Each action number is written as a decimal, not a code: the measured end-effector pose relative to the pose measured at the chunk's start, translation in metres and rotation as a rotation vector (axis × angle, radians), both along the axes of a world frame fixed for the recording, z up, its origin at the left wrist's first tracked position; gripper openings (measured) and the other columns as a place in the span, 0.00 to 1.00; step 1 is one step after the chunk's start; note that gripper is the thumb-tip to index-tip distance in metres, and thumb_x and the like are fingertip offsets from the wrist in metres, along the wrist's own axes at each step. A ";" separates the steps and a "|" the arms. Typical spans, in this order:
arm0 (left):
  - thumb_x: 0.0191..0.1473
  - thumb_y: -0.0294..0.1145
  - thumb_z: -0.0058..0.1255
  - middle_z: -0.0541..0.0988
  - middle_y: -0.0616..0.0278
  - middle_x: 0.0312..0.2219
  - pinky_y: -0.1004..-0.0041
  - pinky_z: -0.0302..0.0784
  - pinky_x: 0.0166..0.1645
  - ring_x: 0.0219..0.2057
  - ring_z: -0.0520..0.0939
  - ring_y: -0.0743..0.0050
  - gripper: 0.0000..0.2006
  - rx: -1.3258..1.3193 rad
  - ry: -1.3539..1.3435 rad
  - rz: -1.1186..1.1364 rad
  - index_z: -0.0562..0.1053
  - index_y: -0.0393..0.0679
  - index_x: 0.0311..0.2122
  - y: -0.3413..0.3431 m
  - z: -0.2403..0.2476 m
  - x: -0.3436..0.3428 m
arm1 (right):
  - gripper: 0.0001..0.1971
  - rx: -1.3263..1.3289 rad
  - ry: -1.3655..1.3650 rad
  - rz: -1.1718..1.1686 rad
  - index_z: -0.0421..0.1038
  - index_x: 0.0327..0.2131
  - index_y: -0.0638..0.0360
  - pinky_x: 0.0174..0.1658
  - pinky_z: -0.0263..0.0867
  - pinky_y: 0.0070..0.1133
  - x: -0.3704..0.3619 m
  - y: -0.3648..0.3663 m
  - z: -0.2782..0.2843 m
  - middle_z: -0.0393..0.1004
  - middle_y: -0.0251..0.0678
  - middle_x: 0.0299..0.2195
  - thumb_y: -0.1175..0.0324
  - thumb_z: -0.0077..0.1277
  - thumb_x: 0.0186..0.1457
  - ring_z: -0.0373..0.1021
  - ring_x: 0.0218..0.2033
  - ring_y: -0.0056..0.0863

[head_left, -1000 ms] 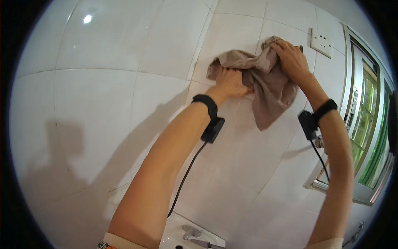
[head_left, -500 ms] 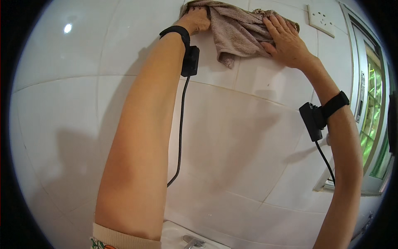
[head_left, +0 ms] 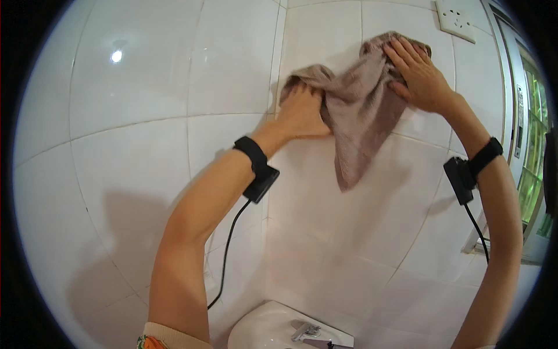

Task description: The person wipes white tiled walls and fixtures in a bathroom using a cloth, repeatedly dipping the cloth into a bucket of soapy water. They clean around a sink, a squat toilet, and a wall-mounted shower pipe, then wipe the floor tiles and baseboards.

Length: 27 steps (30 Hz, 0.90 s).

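Note:
A mauve-brown towel (head_left: 363, 99) is spread against the white tiled wall (head_left: 325, 192), bunched at both ends, with a pointed corner hanging down in the middle. My left hand (head_left: 302, 113) grips its left end close to the wall corner, the fingers bent into the folds and their tips partly hidden. Higher up on the right, my right hand (head_left: 423, 81) lies flat over the other bunched end, fingers stretched out and pressing the cloth to the tiles. Both wrists carry a black strap with a small black box and cable.
Below stands a white washbasin (head_left: 261, 320) with a metal tap (head_left: 306, 331). A socket plate (head_left: 456, 22) is fixed to the wall at upper right, beside a metal-framed window (head_left: 532, 157). Another tiled wall (head_left: 133, 174) meets this one along the left.
My left hand has come down with the towel's left end, its arm now more bent. The towel's hanging corner reaches lower. My right hand stays on the cloth, and the view has shifted.

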<state>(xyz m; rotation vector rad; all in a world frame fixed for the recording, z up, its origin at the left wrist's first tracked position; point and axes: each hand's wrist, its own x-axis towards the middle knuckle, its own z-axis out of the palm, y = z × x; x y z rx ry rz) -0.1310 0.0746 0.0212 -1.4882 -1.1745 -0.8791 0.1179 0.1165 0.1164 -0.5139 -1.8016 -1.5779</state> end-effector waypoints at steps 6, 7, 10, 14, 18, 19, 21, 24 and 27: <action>0.36 0.51 0.44 0.56 0.41 0.50 0.62 0.43 0.58 0.54 0.53 0.47 0.41 -0.192 -0.171 0.128 0.51 0.31 0.52 -0.015 0.082 -0.026 | 0.32 -0.056 0.082 -0.096 0.44 0.54 0.59 0.58 0.38 0.27 0.021 -0.036 -0.017 0.45 0.43 0.55 0.57 0.43 0.48 0.40 0.58 0.33; 0.37 0.50 0.43 0.55 0.43 0.51 0.62 0.43 0.58 0.54 0.53 0.49 0.39 -0.211 -0.256 0.026 0.52 0.33 0.52 -0.017 0.102 -0.025 | 0.32 -0.001 0.081 -0.069 0.45 0.54 0.60 0.58 0.38 0.27 0.029 -0.033 -0.013 0.45 0.44 0.55 0.57 0.43 0.49 0.41 0.57 0.34; 0.40 0.49 0.41 0.48 0.48 0.55 0.63 0.39 0.59 0.56 0.47 0.51 0.40 -0.043 -0.193 0.192 0.45 0.38 0.56 -0.004 0.144 -0.026 | 0.31 0.064 0.107 -0.064 0.45 0.53 0.63 0.58 0.38 0.27 0.027 -0.034 -0.005 0.46 0.46 0.55 0.57 0.41 0.49 0.41 0.57 0.35; 0.41 0.48 0.40 0.49 0.50 0.55 0.61 0.42 0.59 0.56 0.49 0.52 0.38 -0.010 -0.225 0.145 0.46 0.40 0.55 0.003 0.182 -0.048 | 0.30 0.139 0.118 -0.068 0.45 0.53 0.65 0.58 0.38 0.27 0.008 -0.028 0.014 0.45 0.47 0.54 0.57 0.39 0.51 0.41 0.57 0.37; 0.43 0.42 0.40 0.55 0.43 0.51 0.62 0.49 0.56 0.53 0.55 0.48 0.33 0.033 -0.144 0.175 0.51 0.33 0.52 0.008 0.169 -0.056 | 0.31 0.179 0.170 -0.113 0.45 0.53 0.63 0.59 0.37 0.27 -0.002 -0.020 0.023 0.45 0.44 0.55 0.54 0.38 0.51 0.40 0.58 0.34; 0.42 0.43 0.41 0.55 0.44 0.51 0.62 0.49 0.56 0.53 0.55 0.49 0.33 0.022 -0.140 0.170 0.51 0.34 0.52 0.007 0.168 -0.060 | 0.31 0.119 0.188 -0.100 0.41 0.55 0.56 0.60 0.34 0.27 -0.004 -0.018 0.024 0.42 0.41 0.56 0.57 0.40 0.52 0.37 0.58 0.32; 0.40 0.44 0.42 0.54 0.45 0.51 0.61 0.49 0.56 0.54 0.54 0.49 0.35 -0.004 -0.135 0.162 0.51 0.34 0.52 0.002 0.164 -0.066 | 0.31 0.126 0.184 -0.079 0.42 0.55 0.57 0.59 0.34 0.27 -0.005 -0.015 0.021 0.42 0.42 0.56 0.56 0.39 0.51 0.38 0.58 0.32; 0.39 0.41 0.43 0.56 0.43 0.50 0.61 0.51 0.55 0.53 0.55 0.46 0.34 0.035 -0.154 0.157 0.53 0.32 0.51 -0.006 0.147 -0.064 | 0.31 0.159 0.162 -0.051 0.44 0.54 0.60 0.59 0.35 0.27 -0.001 -0.018 0.020 0.44 0.42 0.56 0.54 0.38 0.51 0.39 0.58 0.32; 0.38 0.42 0.43 0.56 0.42 0.50 0.61 0.50 0.56 0.52 0.55 0.46 0.35 -0.052 -0.155 0.120 0.52 0.32 0.52 -0.020 0.127 -0.066 | 0.31 0.160 0.156 -0.008 0.45 0.54 0.61 0.59 0.35 0.27 0.000 -0.021 0.015 0.44 0.42 0.55 0.53 0.38 0.51 0.39 0.58 0.33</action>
